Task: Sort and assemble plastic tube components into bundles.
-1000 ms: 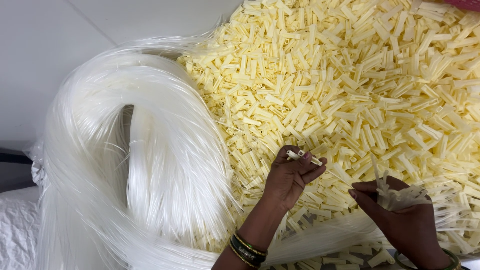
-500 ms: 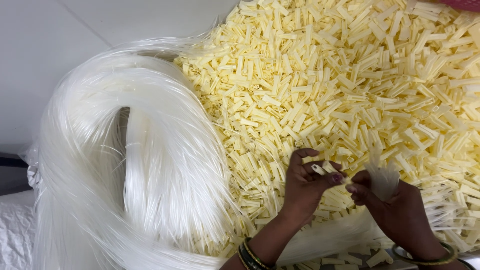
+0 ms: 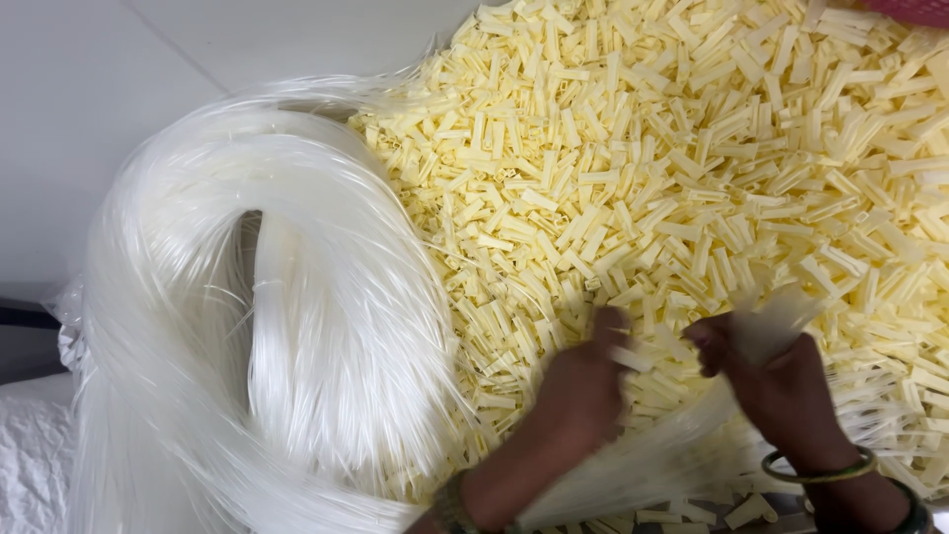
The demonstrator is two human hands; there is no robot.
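My left hand [image 3: 578, 391] pinches one pale yellow plastic clip [image 3: 633, 358] between thumb and fingers, low in the middle of the view. Just to its right, my right hand [image 3: 776, 381] grips a small bunch of clear plastic strands [image 3: 776, 314] whose ends fan upward above the fist. The two hands are close together, a few centimetres apart. Both rest over a large heap of yellow clips [image 3: 692, 178]. The motion blurs the fingers.
A big looped bundle of translucent white strands [image 3: 277, 316] fills the left half. A white surface [image 3: 119, 59] lies beyond it at top left. Bracelets ring my right wrist [image 3: 820, 467]. More clear strands [image 3: 643, 465] pass under my forearms.
My left hand has carried a clip rightward from the heap toward my right hand. My right hand has risen and closed in, bringing the strand ends next to the clip.
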